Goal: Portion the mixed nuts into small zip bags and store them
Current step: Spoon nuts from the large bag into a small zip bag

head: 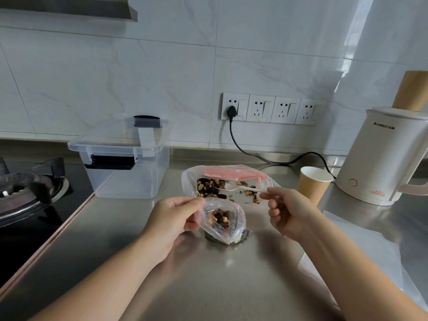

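While the left hand (172, 216) is held low at the centre of the frame, its forearm entering from the lower left, the rim of a small zip bag (222, 222) is pinched between thumb and curled fingers (192, 224) and the mouth is kept open. This bag is stood on the steel desk (208, 286) with its opening turned up and toward the upper left, and mixed nuts (220, 217) are seen inside it. The right hand (289, 210) is raised just right of centre, its forearm entering from the lower right, and the handle of a white plastic spoon (240, 188) is gripped by its curled fingers. The spoon's long axis is laid nearly level, the bowl pointed left into a large clear bag (192, 179) just above the small one, where more nuts are heaped at the left end. A clear storage box (129, 167) with its lid latched is set at centre left, a paper cup (313, 184) and a white kettle (382, 158) at the right, and a gas burner (20, 188) at the left edge
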